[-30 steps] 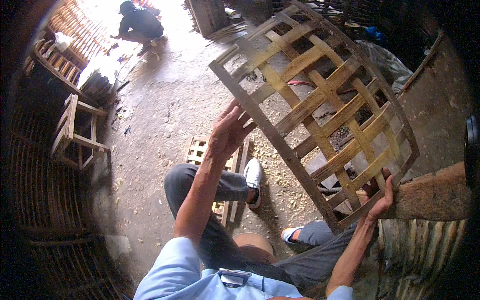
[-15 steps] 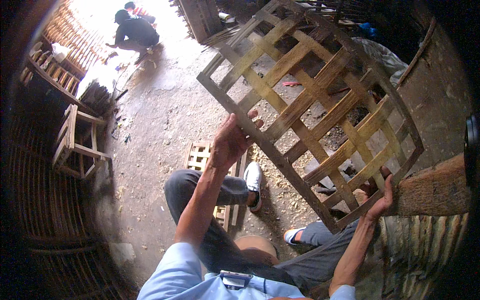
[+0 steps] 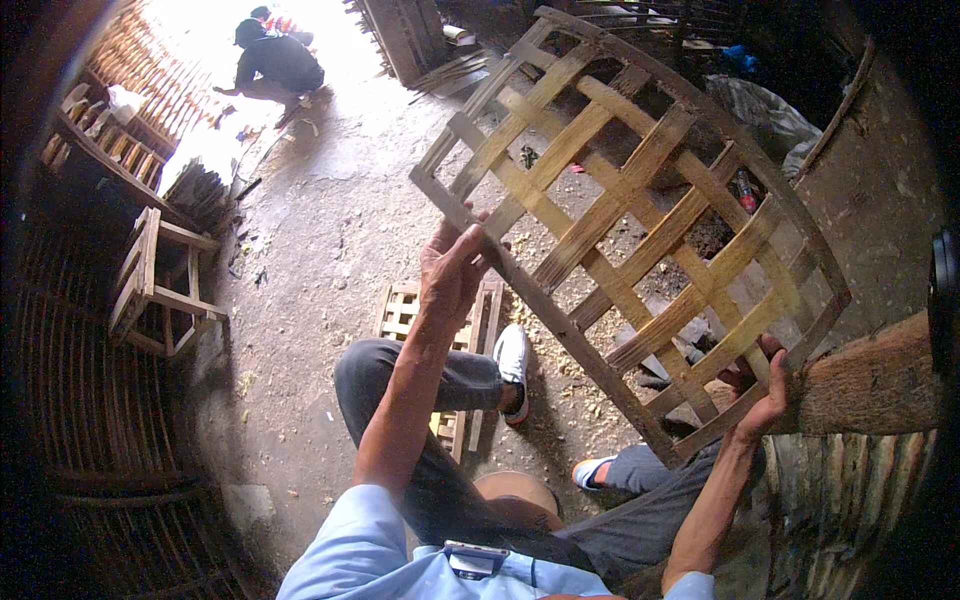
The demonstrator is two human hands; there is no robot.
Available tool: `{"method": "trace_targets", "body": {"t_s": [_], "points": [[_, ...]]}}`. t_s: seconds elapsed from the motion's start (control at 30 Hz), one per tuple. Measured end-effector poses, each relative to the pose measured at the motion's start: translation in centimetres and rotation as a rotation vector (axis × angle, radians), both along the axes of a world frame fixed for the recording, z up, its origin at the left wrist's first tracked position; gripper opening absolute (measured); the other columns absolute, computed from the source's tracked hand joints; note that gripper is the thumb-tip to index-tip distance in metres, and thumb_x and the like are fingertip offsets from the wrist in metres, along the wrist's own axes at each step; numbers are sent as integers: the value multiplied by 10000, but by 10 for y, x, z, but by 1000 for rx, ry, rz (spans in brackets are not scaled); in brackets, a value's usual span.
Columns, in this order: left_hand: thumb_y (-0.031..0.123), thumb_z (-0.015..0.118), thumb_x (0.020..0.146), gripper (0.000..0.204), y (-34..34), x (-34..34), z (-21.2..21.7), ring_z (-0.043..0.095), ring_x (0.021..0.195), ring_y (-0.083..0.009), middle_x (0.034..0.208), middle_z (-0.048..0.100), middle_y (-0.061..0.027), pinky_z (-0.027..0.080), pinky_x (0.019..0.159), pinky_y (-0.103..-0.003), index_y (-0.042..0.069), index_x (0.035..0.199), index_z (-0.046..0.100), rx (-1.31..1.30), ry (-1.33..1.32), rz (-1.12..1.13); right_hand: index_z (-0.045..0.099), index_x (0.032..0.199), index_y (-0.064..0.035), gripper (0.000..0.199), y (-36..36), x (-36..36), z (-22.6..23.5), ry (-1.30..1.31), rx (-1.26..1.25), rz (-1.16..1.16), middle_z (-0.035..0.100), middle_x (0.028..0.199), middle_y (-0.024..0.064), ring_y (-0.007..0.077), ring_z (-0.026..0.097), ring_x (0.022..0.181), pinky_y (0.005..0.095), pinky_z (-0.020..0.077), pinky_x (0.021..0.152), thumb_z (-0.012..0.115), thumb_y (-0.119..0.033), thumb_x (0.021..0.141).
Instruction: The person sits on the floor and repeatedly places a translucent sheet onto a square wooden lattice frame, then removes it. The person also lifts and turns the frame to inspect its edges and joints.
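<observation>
Head view shows you seated over a dirt floor [image 3: 330,220] littered with chips and scraps, with stacked cane work curving along your left side. Biggest thing in front of you is the woven lattice panel [image 3: 640,240], a frame of dark wooden rails filled with crossing yellowish bamboo strips. You hold it tilted up off the floor, above your knees, its far corner reaching toward the top of the picture and its near corner down by your right knee.

Farther off at the upper left, another person [image 3: 275,65] crouches on the bright patch of floor, well apart from you. A wooden stool frame [image 3: 160,285] stands to your left, near the cane stacks. Just beyond your left leg a small slatted wooden rack [image 3: 405,310] lies flat on the floor, partly under your shin, and your white shoe [image 3: 512,365] rests beside it.

Your left hand [image 3: 450,270] is wrapped around the panel's lower left rail, fingers curled over the edge in a closed grip. Your right hand [image 3: 765,385] clasps the near corner of the panel from below, thumb and fingers closed on the rail.
</observation>
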State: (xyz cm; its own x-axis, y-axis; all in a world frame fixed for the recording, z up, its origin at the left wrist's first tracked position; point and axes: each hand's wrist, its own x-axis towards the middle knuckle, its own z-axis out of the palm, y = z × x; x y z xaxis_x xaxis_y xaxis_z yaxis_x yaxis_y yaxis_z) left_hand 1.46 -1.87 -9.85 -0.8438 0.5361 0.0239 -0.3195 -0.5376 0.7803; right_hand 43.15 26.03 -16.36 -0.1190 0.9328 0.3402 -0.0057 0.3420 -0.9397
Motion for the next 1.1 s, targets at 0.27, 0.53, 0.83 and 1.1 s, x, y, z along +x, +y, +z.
{"method": "trace_targets", "body": {"t_s": [0.27,0.53,0.83,1.1], "points": [[458,456,1056,463,-7,-12,-16,676,901,-287,995,645,-144,596,814,-452,27,1197,554,-131,-158,41,652,1237,-32,452,-48,-40,50,210,-241,40,695,1144,123,242,720,887,346,615,641,583,-412,1002],[438,561,1020,444,-5,-2,-11,663,938,-302,1010,659,-149,554,847,-424,13,1148,588,6,-193,-257,638,1257,-35,473,-28,-30,48,255,-362,68,688,1153,115,243,719,881,357,631,651,640,-410,969],[315,591,1015,403,0,17,4,689,993,-277,1044,671,-146,598,841,-391,-15,1244,562,207,-156,-397,627,1266,-43,467,-9,-12,23,272,-326,0,676,1155,116,245,701,945,391,643,675,612,-417,987],[126,675,941,205,5,22,-7,717,812,-198,932,693,-91,628,672,-323,-8,1083,611,-245,-40,-148,624,1225,-26,443,-38,-24,42,93,-196,32,661,1146,123,259,700,932,414,633,677,564,-411,1015]]}}
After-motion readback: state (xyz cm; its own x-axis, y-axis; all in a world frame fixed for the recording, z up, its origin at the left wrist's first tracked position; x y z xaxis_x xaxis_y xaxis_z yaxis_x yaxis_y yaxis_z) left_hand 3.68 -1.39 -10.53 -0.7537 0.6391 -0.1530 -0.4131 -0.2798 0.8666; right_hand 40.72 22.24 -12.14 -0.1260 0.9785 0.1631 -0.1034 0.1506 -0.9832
